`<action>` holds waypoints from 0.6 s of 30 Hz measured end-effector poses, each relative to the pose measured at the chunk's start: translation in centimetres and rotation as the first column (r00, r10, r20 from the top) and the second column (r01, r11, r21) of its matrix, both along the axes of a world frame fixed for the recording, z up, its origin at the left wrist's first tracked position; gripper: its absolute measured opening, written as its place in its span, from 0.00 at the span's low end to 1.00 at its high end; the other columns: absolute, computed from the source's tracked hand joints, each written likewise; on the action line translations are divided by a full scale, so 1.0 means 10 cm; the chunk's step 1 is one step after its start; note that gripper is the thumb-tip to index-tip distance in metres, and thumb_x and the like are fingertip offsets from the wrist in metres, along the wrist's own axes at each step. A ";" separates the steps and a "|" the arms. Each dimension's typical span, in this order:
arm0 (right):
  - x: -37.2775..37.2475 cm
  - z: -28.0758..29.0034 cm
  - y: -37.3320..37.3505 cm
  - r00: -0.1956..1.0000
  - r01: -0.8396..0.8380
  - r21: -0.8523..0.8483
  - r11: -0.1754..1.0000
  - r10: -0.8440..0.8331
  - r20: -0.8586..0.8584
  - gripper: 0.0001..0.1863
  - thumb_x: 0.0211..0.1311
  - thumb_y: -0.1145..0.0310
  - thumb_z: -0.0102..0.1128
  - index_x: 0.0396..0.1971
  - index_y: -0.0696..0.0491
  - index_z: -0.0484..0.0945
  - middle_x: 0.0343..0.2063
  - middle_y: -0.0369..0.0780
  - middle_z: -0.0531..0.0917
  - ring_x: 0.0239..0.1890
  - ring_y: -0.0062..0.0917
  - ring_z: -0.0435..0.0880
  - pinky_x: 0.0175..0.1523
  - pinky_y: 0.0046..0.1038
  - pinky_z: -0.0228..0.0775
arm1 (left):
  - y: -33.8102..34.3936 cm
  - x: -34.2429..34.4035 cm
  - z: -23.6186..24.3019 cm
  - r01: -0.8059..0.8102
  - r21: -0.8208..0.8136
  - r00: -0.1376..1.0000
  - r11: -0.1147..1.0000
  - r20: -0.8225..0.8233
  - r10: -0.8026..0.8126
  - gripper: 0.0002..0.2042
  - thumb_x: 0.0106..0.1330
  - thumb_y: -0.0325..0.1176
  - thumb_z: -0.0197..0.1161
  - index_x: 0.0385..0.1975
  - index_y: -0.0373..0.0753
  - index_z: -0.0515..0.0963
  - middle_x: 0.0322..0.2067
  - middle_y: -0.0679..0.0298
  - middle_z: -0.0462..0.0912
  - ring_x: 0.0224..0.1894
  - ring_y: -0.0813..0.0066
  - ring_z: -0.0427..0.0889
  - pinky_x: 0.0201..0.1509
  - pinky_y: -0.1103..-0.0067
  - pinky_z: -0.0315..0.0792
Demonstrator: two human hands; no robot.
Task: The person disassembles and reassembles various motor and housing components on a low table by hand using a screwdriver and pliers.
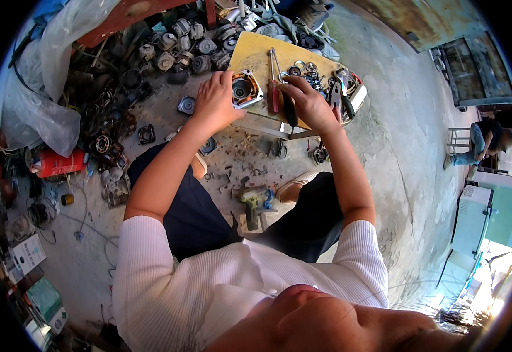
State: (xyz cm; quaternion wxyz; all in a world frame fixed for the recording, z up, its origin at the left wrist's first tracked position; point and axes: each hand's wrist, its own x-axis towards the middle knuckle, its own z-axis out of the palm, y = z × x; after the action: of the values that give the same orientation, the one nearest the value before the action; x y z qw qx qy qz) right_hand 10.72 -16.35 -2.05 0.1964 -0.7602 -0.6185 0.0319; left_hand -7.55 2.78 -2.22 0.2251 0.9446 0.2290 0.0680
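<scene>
My left hand [212, 100] grips a square motor housing [245, 89] with copper windings around a dark round middle, at the left of a yellow board top [256, 50]. My right hand [308, 102] is over the middle of the board, fingers curled beside a red-handled screwdriver [273, 98] and a black-handled one [288, 111]; whether anything is pinched in them I cannot make out. Small rings [300, 66], pliers [335, 94] and other metal parts lie at the board's right.
Piles of motors [182, 44], a red cylinder [61, 162] and loose wires crowd the left floor. A green power tool [251, 208] lies between my legs. At right, another person [486, 139] sits by a stool, near pale cabinets [470, 220].
</scene>
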 end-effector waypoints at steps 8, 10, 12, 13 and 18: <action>-0.37 0.03 0.28 0.995 -0.029 0.207 0.978 0.047 -0.082 0.41 0.48 0.71 0.73 0.65 0.48 0.65 0.59 0.50 0.70 0.61 0.47 0.71 0.62 0.39 0.68 | 0.12 0.01 -0.12 0.041 -0.103 0.995 0.994 0.098 -0.030 0.45 0.39 0.39 0.76 0.62 0.35 0.62 0.54 0.50 0.71 0.57 0.49 0.71 0.63 0.65 0.66; -0.39 0.07 0.31 0.980 0.025 0.177 0.984 0.011 -0.200 0.43 0.51 0.68 0.74 0.67 0.49 0.62 0.61 0.49 0.68 0.63 0.44 0.70 0.64 0.39 0.66 | 0.15 0.02 -0.02 0.029 -0.187 0.997 0.982 0.079 -0.014 0.46 0.39 0.39 0.76 0.62 0.34 0.63 0.55 0.50 0.73 0.58 0.51 0.73 0.62 0.66 0.68; -0.39 0.10 0.32 0.940 0.050 0.173 0.984 0.012 -0.341 0.45 0.52 0.66 0.74 0.69 0.50 0.59 0.64 0.49 0.66 0.65 0.41 0.69 0.66 0.38 0.65 | 0.20 -0.01 0.17 0.047 -0.445 0.998 0.894 0.051 -0.027 0.46 0.41 0.39 0.77 0.64 0.33 0.62 0.57 0.51 0.74 0.59 0.58 0.74 0.61 0.69 0.69; -0.36 0.11 0.32 0.906 0.049 0.186 0.981 0.035 -0.422 0.46 0.53 0.65 0.74 0.70 0.50 0.57 0.65 0.48 0.65 0.65 0.39 0.68 0.66 0.37 0.64 | 0.22 -0.03 0.23 0.051 -0.561 0.999 0.826 0.038 -0.036 0.46 0.43 0.39 0.77 0.65 0.33 0.62 0.58 0.52 0.74 0.59 0.62 0.75 0.61 0.70 0.70; -0.35 0.22 0.26 0.326 0.101 0.267 0.959 0.221 -0.919 0.51 0.53 0.60 0.75 0.72 0.54 0.52 0.65 0.49 0.65 0.62 0.30 0.70 0.63 0.32 0.66 | 0.34 -0.05 0.23 0.252 -0.869 0.967 0.426 0.249 -0.064 0.47 0.47 0.38 0.79 0.68 0.35 0.59 0.58 0.52 0.72 0.60 0.65 0.73 0.60 0.72 0.70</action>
State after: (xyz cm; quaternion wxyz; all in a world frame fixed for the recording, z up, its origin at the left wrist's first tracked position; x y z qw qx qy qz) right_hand 7.26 -13.74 0.16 0.6202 -0.5410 -0.4156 0.3872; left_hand -8.01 6.14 0.06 0.7139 0.6900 0.1194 -0.0007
